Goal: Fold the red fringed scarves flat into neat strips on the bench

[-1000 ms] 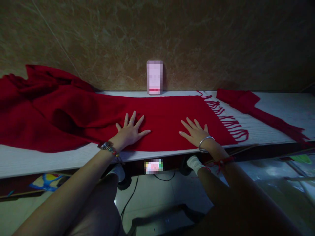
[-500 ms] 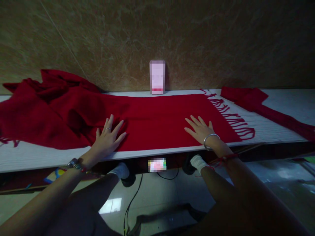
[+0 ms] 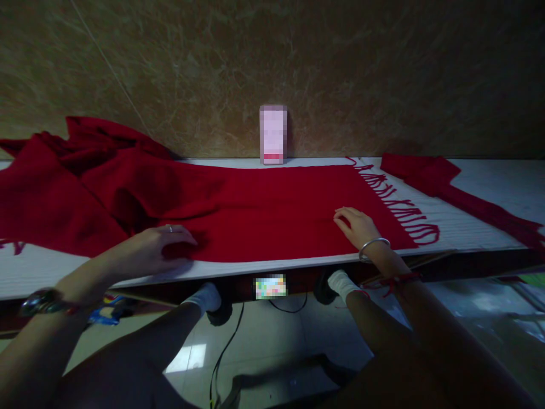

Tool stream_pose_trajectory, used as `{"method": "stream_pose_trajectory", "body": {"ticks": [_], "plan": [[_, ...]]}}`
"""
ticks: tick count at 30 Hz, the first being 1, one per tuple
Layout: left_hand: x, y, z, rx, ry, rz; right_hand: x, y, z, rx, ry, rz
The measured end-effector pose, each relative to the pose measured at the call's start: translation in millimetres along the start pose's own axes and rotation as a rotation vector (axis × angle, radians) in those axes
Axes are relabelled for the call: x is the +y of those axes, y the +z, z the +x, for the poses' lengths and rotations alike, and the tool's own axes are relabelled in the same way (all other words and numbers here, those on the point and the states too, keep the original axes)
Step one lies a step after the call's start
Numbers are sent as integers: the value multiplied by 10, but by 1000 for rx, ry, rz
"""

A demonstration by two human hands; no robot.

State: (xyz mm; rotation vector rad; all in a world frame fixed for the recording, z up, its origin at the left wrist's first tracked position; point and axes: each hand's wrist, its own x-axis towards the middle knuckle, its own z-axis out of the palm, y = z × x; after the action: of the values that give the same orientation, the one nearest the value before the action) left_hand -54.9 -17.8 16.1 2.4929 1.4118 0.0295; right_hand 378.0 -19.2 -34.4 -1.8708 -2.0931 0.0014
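A red scarf (image 3: 272, 210) with a fringed end lies along a narrow white surface. Its right part is spread flat, while the left part is heaped in loose folds. My left hand (image 3: 155, 250) is over the scarf's near edge beside the folds, fingers bent and thumb apart, with nothing seen in it. On the flat part, close to the fringe (image 3: 411, 213), rests my right hand (image 3: 360, 227). Its fingers are loosely curled, a small gap shows between thumb and fingers, and it grips no cloth that I can see.
A second strip of red cloth (image 3: 443, 179) lies to the right of the fringe. A blurred pinkish-white phone-like object (image 3: 273, 133) leans on the brown marbled wall (image 3: 213, 74) behind. Below the white surface (image 3: 489, 221) are my feet, a black cable (image 3: 227, 343) and a blurred colourful item (image 3: 271, 287).
Both hands were flat with spread fingers; now their fingers are bent. My left hand has moved left and nearer to me, my right hand slightly right. The scarf lies almost the same.
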Motion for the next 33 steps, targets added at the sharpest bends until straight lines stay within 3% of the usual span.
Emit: {"method": "stream_pose_trajectory", "body": {"ticks": [5,11,15,17,22,24,29,33], "plan": [[2,-35,1,0,-56,38,31,-19,39,13,22,-46],[345,-97,100,-156,64,-75,267,-54,37,57,86,-88],[321,-107,114,-234,91,-168,308,-56,-1,19,81,-53],[270,-131,142,-187,59,-186,263,-58,-15,-27,95,-47],[313,-121,490,150,70,-40,86,-112,-10,-293,91,-109],[396,-41,692,161,56,16,45,-153,-4,-379,95,-142],[548,172,917,-104,-208,177,-4,-259,41,-432,155,-172],[574,76,931,-275,-268,165,-247,-269,178,-326,103,-130]]}}
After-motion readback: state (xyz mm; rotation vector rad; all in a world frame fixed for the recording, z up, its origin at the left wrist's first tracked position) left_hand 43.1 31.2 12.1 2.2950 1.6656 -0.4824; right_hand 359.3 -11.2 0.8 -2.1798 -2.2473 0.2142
